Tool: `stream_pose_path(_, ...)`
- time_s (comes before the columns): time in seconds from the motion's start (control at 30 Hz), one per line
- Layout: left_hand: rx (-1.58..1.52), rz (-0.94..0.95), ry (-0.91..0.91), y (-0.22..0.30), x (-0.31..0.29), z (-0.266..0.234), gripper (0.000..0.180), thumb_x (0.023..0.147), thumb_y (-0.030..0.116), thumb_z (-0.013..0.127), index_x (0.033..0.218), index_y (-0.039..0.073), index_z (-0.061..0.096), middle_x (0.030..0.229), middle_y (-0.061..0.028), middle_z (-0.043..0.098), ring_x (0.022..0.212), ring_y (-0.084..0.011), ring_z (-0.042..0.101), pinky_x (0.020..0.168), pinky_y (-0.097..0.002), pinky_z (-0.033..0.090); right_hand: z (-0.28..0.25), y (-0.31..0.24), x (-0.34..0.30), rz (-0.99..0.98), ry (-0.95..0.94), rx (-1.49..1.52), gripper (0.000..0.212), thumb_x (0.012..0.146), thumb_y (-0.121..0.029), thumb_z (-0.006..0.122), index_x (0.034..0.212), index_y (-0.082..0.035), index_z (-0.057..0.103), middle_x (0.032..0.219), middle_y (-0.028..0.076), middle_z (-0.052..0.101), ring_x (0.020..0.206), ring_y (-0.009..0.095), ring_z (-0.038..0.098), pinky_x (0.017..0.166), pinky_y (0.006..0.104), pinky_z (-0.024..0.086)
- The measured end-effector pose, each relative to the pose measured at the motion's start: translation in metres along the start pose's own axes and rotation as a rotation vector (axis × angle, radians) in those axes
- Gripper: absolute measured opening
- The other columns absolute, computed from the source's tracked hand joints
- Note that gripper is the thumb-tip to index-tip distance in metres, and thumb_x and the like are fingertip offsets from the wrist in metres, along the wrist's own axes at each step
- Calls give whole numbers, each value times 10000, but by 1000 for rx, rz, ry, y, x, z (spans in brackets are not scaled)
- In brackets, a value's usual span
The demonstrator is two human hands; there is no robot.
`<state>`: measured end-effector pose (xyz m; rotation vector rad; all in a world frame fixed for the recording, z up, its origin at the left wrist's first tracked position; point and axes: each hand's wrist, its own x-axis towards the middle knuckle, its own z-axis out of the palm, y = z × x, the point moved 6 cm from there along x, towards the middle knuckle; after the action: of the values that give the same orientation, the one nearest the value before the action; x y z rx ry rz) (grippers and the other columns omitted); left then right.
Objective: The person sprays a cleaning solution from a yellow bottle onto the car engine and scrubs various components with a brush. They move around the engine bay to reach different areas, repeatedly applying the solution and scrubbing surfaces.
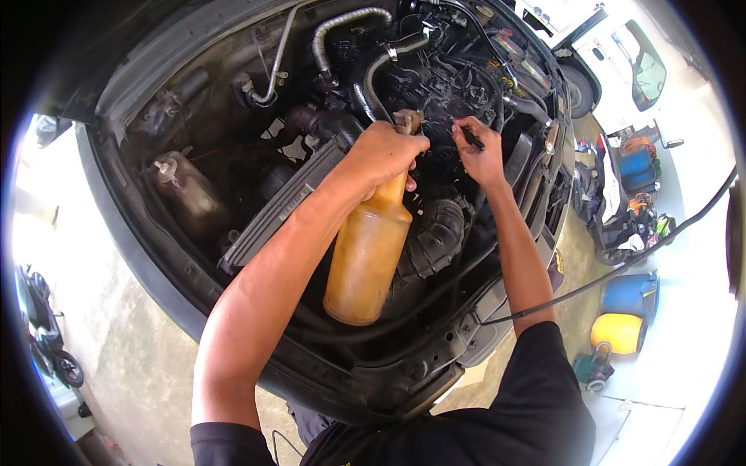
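My left hand (pixel 386 158) is closed round the neck of a cloudy yellow-orange plastic bottle (pixel 365 260), which hangs tilted over the open engine bay. The bottle's top points up and away from me, toward the engine (pixel 447 97). To its right, my right hand (pixel 479 151) is closed, thumb and fingers pinched round a small dark thin tool (pixel 472 139) whose kind I cannot make out. Its tip is hidden among the dark engine parts. Below my right hand bends a black ribbed air hose (pixel 435 237). Left of the bottle lies a black ribbed housing (pixel 287 203), partly behind my left forearm.
A whitish fluid reservoir (pixel 186 186) sits at the bay's left. Silver-wrapped hoses (pixel 346 25) cross the far side. A black cable (pixel 622 268) runs in from the right. Blue drum (pixel 629 295), yellow container (pixel 618 332), a motorcycle (pixel 614 202) and a white vehicle (pixel 633 66) stand right.
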<state>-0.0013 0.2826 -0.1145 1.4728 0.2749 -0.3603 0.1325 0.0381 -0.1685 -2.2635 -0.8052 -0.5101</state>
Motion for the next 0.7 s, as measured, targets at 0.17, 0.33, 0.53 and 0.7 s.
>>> stream_pose_path(0.17, 8, 20, 20, 4, -1, -2, 344, 1053, 248, 792, 1276, -13, 763, 896, -86, 737, 650, -236, 727, 597, -389, 582, 13, 13, -4, 147, -205, -270, 66, 1020, -49, 770, 1009, 15, 775, 894, 229, 789, 827, 329, 833, 766, 421, 611)
stream_pose_path(0.33, 20, 25, 27, 2, 0, -3, 321, 1053, 241, 785, 1240, -18, 762, 907, -92, 737, 653, -237, 729, 595, -395, 578, 13, 12, -6, 36, -201, -150, 75, 997, -70, 761, 1032, -3, 766, 957, 217, 792, 913, 426, 774, 813, 454, 609)
stream_pose_path(0.53, 12, 8, 18, 0, -1, 1, 326, 1046, 243, 795, 1218, -26, 727, 922, -108, 743, 657, -242, 734, 593, -398, 579, 13, 9, 2, -108, -202, -210, 123, 1008, -144, 769, 1052, -30, 770, 1062, 196, 797, 1084, 440, 731, 919, 547, 602)
stream_pose_path(0.7, 2, 14, 43, 1, -2, -1, 376, 1039, 241, 809, 1250, -54, 709, 926, -110, 743, 659, -249, 734, 591, -401, 582, 24, 30, 7, 25, -516, -409, 123, 1023, -145, 751, 1026, -23, 768, 1076, 228, 796, 1095, 464, 726, 944, 565, 587)
